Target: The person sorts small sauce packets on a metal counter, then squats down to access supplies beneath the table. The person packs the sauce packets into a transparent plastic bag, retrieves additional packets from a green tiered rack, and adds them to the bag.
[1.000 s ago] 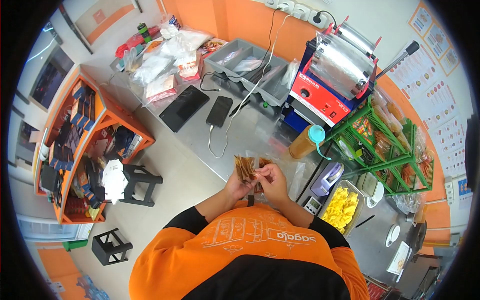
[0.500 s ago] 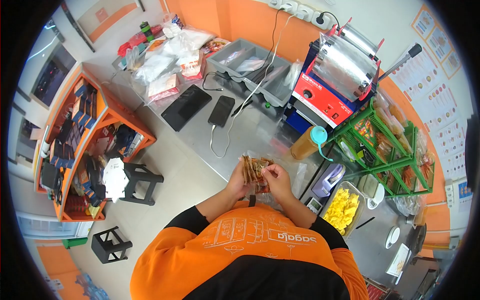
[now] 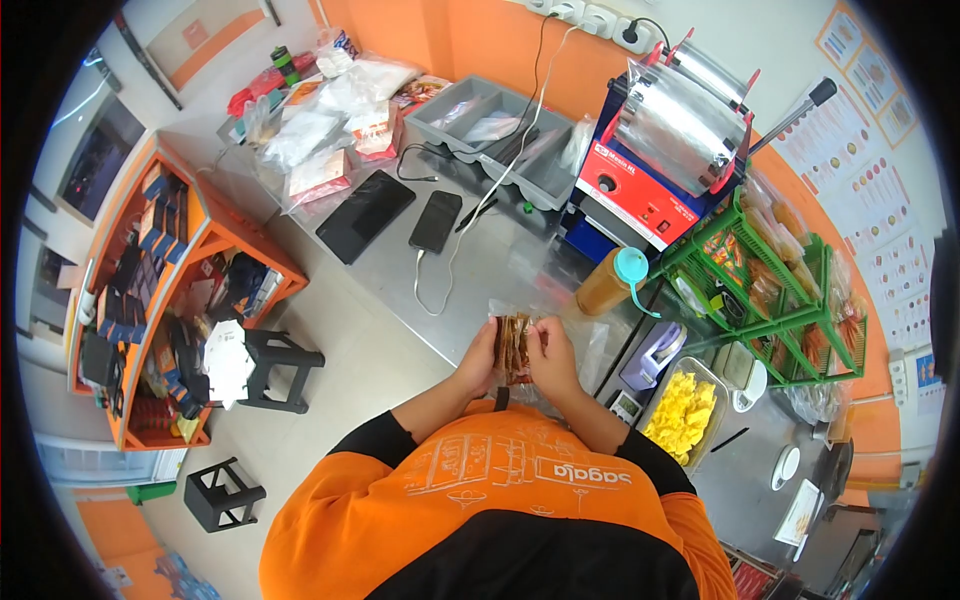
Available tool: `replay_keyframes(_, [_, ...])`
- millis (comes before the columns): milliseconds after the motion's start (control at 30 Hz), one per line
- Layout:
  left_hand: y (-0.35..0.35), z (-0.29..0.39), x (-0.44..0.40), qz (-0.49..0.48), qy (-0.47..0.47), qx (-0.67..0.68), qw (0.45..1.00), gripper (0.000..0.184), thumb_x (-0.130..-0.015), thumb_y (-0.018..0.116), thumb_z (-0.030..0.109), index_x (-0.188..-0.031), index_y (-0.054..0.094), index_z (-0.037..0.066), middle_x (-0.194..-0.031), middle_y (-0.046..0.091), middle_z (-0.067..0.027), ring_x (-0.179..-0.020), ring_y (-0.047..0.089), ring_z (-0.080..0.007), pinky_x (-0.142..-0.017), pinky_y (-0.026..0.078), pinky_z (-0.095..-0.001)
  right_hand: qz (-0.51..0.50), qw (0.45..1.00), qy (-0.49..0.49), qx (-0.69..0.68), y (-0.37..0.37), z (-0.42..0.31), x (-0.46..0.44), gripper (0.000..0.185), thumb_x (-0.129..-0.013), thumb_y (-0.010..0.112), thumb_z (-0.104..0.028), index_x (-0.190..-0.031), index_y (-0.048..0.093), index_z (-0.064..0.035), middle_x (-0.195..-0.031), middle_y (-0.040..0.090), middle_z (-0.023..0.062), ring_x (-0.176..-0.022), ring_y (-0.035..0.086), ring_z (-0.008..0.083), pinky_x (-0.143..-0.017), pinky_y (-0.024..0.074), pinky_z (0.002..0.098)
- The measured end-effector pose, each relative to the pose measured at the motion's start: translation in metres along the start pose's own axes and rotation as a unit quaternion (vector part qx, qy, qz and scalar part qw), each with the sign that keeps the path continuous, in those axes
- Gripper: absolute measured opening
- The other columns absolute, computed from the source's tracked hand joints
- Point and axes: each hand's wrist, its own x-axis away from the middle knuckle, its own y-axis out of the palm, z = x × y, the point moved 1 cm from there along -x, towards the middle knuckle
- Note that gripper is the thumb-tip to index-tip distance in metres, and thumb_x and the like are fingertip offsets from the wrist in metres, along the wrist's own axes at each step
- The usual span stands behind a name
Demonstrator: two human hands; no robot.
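A stack of small brown sachets (image 3: 514,348) stands on edge between my two hands, close to my body at the table's front edge. My left hand (image 3: 480,362) wraps round the stack's left side. On the right side, my right hand (image 3: 553,357) presses its fingers against the sachets. Clear plastic (image 3: 585,340) lies behind and to the right of the stack. Just beyond it stands a bottle of brown liquid (image 3: 600,285) with a light blue lid. What is printed on the sachets is too small to read.
A phone (image 3: 436,221) on a white cable and a black tablet (image 3: 366,216) lie on the steel table. Behind are a grey divided tray (image 3: 545,190) and a red-blue sealing machine (image 3: 640,195). To the right sit a tape dispenser (image 3: 654,357), a container of yellow pieces (image 3: 717,425) and green baskets (image 3: 800,375).
The sachets, fanned and tilted before, now stand closer together and more upright. My right hand has turned to lie along their side. The view has shifted slightly.
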Motion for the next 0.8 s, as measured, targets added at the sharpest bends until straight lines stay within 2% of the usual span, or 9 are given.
replay_keyframes(67, [0.0, -0.003, 0.0, -0.003, 0.003, 0.008, 1.0, 0.053, -0.109, 0.026, 0.051, -0.123, 0.056, 0.009, -0.115, 0.066, -0.008, -0.1, 0.067, -0.0229, -0.082, 0.057, -0.0396, -0.06, 0.995, 0.08, -0.006, -0.001, -0.016, 0.001, 0.014, -0.101, 0.055, -0.017, -0.1, 0.054, -0.0032, -0.081, 0.063, 0.0131, -0.076, 0.064, 0.0196, -0.067, 0.0516, 0.0376])
replay_keyframes(167, [0.005, 0.01, 0.009, -0.032, -0.044, 0.046, 0.997, 0.044, -0.109, 0.033, 0.045, -0.125, 0.054, 0.009, -0.107, 0.065, -0.0066, -0.091, 0.067, -0.0203, -0.078, 0.057, -0.0369, -0.068, 0.987, -0.129, 0.071, 0.006, 0.01, -0.008, 0.016, -0.101, 0.055, -0.018, -0.104, 0.056, -0.002, -0.084, 0.066, 0.0113, -0.081, 0.067, 0.0175, -0.063, 0.0547, 0.0349])
replay_keyframes(267, [-0.034, -0.009, -0.009, 0.003, -0.054, 0.263, 0.963, 0.034, -0.105, 0.047, 0.042, -0.122, 0.058, 0.014, -0.099, 0.063, -0.0029, -0.084, 0.063, -0.0182, -0.073, 0.055, -0.0333, -0.132, 0.96, 0.062, -0.239, -0.01, 0.015, -0.029, 0.02, -0.1, 0.057, -0.019, -0.108, 0.058, -0.0013, -0.086, 0.067, 0.0098, -0.084, 0.068, 0.0155, -0.061, 0.0546, 0.0315])
replay_keyframes(300, [-0.034, -0.003, -0.005, -0.018, -0.075, 0.329, 0.941, 0.027, -0.101, 0.057, 0.037, -0.118, 0.061, 0.017, -0.095, 0.061, -0.0005, -0.081, 0.059, -0.0158, -0.072, 0.052, -0.0302, -0.101, 0.972, 0.058, -0.203, -0.022, 0.017, -0.039, 0.022, -0.099, 0.06, -0.022, -0.106, 0.061, -0.0008, -0.094, 0.067, 0.0099, -0.088, 0.067, 0.0141, -0.06, 0.0538, 0.0312])
replay_keyframes(367, [-0.041, 0.001, -0.001, -0.021, -0.072, 0.347, 0.935, 0.025, -0.1, 0.057, 0.036, -0.116, 0.061, 0.017, -0.096, 0.061, 0.0003, -0.083, 0.059, -0.0158, -0.072, 0.052, -0.0296, -0.068, 0.997, 0.042, -0.012, -0.037, 0.058, -0.058, 0.025, -0.096, 0.064, -0.025, -0.104, 0.063, -0.0009, -0.096, 0.067, 0.0116, -0.089, 0.068, 0.0172, -0.064, 0.0542, 0.0332])
replay_keyframes(500, [-0.05, 0.003, -0.002, -0.02, -0.065, 0.351, 0.934, 0.023, -0.1, 0.057, 0.036, -0.115, 0.061, 0.019, -0.098, 0.062, 0.0008, -0.084, 0.059, -0.0159, -0.074, 0.051, -0.0297, -0.099, 0.957, 0.082, 0.261, -0.027, 0.112, -0.067, 0.032, -0.09, 0.072, -0.03, -0.099, 0.065, -0.0008, -0.095, 0.068, 0.0141, -0.076, 0.066, 0.0248, -0.069, 0.0526, 0.0372])
replay_keyframes(600, [-0.053, 0.0, -0.003, -0.012, -0.067, 0.327, 0.942, 0.024, -0.1, 0.056, 0.038, -0.116, 0.06, 0.02, -0.101, 0.062, 0.0004, -0.084, 0.059, -0.0163, -0.074, 0.052, -0.0306, -0.028, 0.956, -0.024, 0.29, -0.007, 0.13, -0.062, 0.03, -0.085, 0.077, -0.027, -0.097, 0.065, -0.0021, -0.086, 0.066, 0.0128, -0.077, 0.065, 0.0281, -0.073, 0.052, 0.0385])
replay_keyframes(700, [-0.055, -0.003, -0.002, -0.028, -0.069, 0.326, 0.943, 0.026, -0.099, 0.057, 0.036, -0.119, 0.061, 0.019, -0.105, 0.061, -0.0022, -0.087, 0.058, -0.0175, -0.075, 0.052, -0.0298, -0.049, 0.974, -0.038, 0.22, -0.002, 0.132, -0.065, 0.024, -0.082, 0.078, -0.02, -0.094, 0.064, -0.004, -0.085, 0.067, 0.013, -0.083, 0.066, 0.0289, -0.075, 0.0528, 0.0388])
replay_keyframes(800, [-0.06, -0.005, -0.003, -0.043, -0.059, 0.306, 0.949, 0.027, -0.1, 0.056, 0.039, -0.119, 0.061, 0.02, -0.108, 0.062, -0.0022, -0.089, 0.06, -0.0177, -0.076, 0.052, -0.0301, -0.077, 0.994, -0.004, 0.077, -0.003, 0.125, -0.062, 0.022, -0.083, 0.077, -0.018, -0.089, 0.06, -0.004, -0.081, 0.065, 0.0103, -0.078, 0.065, 0.0226, -0.072, 0.0517, 0.0353])
